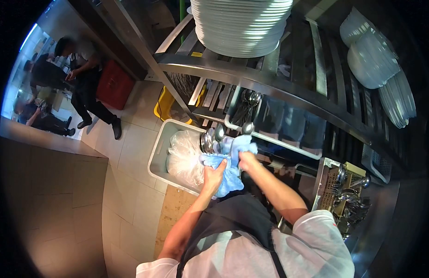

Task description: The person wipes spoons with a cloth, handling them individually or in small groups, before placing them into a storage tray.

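Observation:
A light blue cloth (231, 180) is bunched between my two hands over the right side of a grey tub (155, 162). My left hand (214, 177) grips its left part, thumb on top. On the other side, my right hand (246, 161) is closed on the cloth's upper right part. One spoon (219, 132) and another spoon (247, 128) show their bowls just above the cloth; their handles are partly hidden. Several shiny metal pieces (207, 141) lie by the cloth, next to a clear plastic bag (183, 156) in the tub.
A metal rack (270, 82) stands ahead, bearing a tall plate stack (242, 28) and more white dishes (374, 60). Below, a white-rimmed tray (288, 144) holds cutlery. Baskets of cutlery (346, 197) are at right. A person (87, 69) stands at left near a red box (115, 85).

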Demonstrator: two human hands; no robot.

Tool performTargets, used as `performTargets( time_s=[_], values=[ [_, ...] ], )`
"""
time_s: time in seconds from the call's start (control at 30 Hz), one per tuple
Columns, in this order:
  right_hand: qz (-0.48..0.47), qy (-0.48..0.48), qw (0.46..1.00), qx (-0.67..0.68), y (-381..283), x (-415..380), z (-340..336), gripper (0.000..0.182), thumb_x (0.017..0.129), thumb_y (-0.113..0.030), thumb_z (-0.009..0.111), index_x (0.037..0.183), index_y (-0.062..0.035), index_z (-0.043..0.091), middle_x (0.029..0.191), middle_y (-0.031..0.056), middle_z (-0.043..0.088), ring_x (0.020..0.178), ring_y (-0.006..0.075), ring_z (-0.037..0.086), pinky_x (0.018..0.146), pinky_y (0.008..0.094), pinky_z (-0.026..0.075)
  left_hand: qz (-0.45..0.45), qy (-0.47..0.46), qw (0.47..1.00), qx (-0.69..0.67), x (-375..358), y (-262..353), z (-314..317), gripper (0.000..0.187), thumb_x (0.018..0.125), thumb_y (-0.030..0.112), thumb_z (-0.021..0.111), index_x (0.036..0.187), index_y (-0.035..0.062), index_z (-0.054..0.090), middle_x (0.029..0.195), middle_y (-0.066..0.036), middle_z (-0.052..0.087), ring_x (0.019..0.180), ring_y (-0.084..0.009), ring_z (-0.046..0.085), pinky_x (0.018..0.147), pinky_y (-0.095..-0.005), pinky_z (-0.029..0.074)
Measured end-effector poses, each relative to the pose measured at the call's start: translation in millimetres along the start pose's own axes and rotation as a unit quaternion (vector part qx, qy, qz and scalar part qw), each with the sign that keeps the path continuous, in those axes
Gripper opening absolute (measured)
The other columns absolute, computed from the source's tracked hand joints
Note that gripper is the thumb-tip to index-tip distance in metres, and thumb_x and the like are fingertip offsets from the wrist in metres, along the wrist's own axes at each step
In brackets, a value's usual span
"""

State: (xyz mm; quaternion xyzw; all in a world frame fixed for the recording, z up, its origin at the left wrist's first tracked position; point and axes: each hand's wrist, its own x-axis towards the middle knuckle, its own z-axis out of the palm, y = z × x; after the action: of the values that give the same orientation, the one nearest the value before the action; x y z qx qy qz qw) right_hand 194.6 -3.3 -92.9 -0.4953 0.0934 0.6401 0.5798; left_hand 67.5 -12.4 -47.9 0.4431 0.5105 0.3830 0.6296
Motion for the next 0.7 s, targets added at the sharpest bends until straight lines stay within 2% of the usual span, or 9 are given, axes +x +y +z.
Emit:
performTargets(
  time_s=[0.07, 0.13, 0.17, 0.33, 0.47, 0.6, 0.63, 0.67, 0.7],
  values=[
    [-0.054, -0.131, 0.988, -0.058, -13, 70, -43, 0.022, 0.086, -0.012, 0.038, 0.102, -0.0093, 0.054, 0.096, 0.0085, 0.056, 0.086, 0.0225, 0.056, 0.077, 0.0407, 0.045, -0.066, -0.024, 0.997, 0.009, 1, 0, -4, 0.007, 0.078, 0.009, 0.056, 0.079, 0.0025, 0.057, 0.074, 0.001, 0.056, 0.066, -0.0081, 0.050, 0.060, -0.0229, 0.041],
    [-0.010, -0.247, 0.968, -0.050, -49, 92, -45, 0.020, 0.087, -0.016, 0.040, 0.095, -0.0068, 0.055, 0.090, 0.0090, 0.058, 0.078, 0.0223, 0.058, 0.072, 0.0380, 0.048, -0.063, -0.023, 0.998, 0.008, 4, -8, -7, 0.008, 0.080, 0.012, 0.056, 0.081, 0.0040, 0.056, 0.074, 0.001, 0.055, 0.066, -0.0069, 0.049, 0.060, -0.0223, 0.040],
    [0.037, -0.198, 0.976, -0.084, -56, 95, -49, 0.021, 0.086, -0.020, 0.042, 0.096, -0.0065, 0.054, 0.091, 0.0094, 0.058, 0.077, 0.0220, 0.058, 0.070, 0.0368, 0.049, -0.079, -0.052, 0.995, 0.007, 7, -13, -13, 0.010, 0.080, 0.013, 0.056, 0.084, 0.0043, 0.055, 0.075, 0.001, 0.055, 0.067, -0.0073, 0.050, 0.061, -0.0229, 0.040],
    [0.064, -0.238, 0.968, 0.049, -17, 29, -28, 0.033, 0.086, -0.037, 0.041, 0.103, -0.0095, 0.049, 0.097, 0.0074, 0.055, 0.085, 0.0202, 0.055, 0.077, 0.0357, 0.045, -0.095, -0.099, 0.990, -0.033, 13, 1, -12, 0.011, 0.079, 0.016, 0.056, 0.084, 0.0063, 0.056, 0.076, 0.002, 0.056, 0.068, -0.0061, 0.050, 0.062, -0.0227, 0.041],
    [-0.125, -0.175, 0.972, 0.094, 16, 51, -14, 0.025, 0.084, -0.030, 0.049, 0.100, -0.0111, 0.050, 0.090, 0.0042, 0.054, 0.080, 0.0169, 0.054, 0.072, 0.0330, 0.047, -0.127, -0.179, 0.976, 0.004, 13, 7, -13, 0.018, 0.079, 0.015, 0.057, 0.093, 0.0051, 0.055, 0.083, 0.000, 0.058, 0.077, -0.0087, 0.053, 0.070, -0.0240, 0.042],
    [-0.268, 0.009, 0.949, -0.166, -46, -19, 39, 0.014, 0.086, -0.024, 0.044, 0.088, -0.0112, 0.049, 0.073, 0.0012, 0.052, 0.064, 0.0118, 0.051, 0.056, 0.0270, 0.044, -0.126, -0.198, 0.972, 0.002, 12, 11, -19, 0.021, 0.077, 0.014, 0.059, 0.096, 0.0044, 0.054, 0.086, 0.000, 0.057, 0.076, -0.0088, 0.052, 0.071, -0.0249, 0.042],
    [-0.181, -0.107, 0.977, 0.033, -45, 26, 15, 0.013, 0.085, -0.023, 0.044, 0.084, -0.0108, 0.048, 0.069, 0.0009, 0.051, 0.060, 0.0118, 0.050, 0.052, 0.0249, 0.041, -0.127, -0.208, 0.970, 0.011, 11, 10, -22, 0.021, 0.077, 0.014, 0.059, 0.096, 0.0044, 0.054, 0.086, 0.000, 0.057, 0.076, -0.0087, 0.052, 0.071, -0.0249, 0.042],
    [-0.169, -0.246, 0.941, 0.158, -57, 4, 13, 0.013, 0.085, -0.022, 0.046, 0.083, -0.0095, 0.049, 0.071, 0.0011, 0.052, 0.061, 0.0126, 0.051, 0.053, 0.0248, 0.041, -0.127, -0.210, 0.969, 0.011, 8, 15, -21, 0.021, 0.077, 0.014, 0.059, 0.096, 0.0044, 0.054, 0.086, 0.000, 0.057, 0.076, -0.0087, 0.052, 0.071, -0.0249, 0.042],
    [-0.196, -0.223, 0.948, 0.115, -64, -13, 17, 0.014, 0.085, -0.023, 0.047, 0.084, -0.0088, 0.049, 0.072, 0.0015, 0.052, 0.061, 0.0130, 0.051, 0.054, 0.0250, 0.042, -0.117, -0.181, 0.976, -0.015, 4, 22, -21, 0.020, 0.077, 0.014, 0.059, 0.095, 0.0046, 0.054, 0.085, 0.000, 0.057, 0.075, -0.0084, 0.051, 0.070, -0.0247, 0.042]
  ],
)
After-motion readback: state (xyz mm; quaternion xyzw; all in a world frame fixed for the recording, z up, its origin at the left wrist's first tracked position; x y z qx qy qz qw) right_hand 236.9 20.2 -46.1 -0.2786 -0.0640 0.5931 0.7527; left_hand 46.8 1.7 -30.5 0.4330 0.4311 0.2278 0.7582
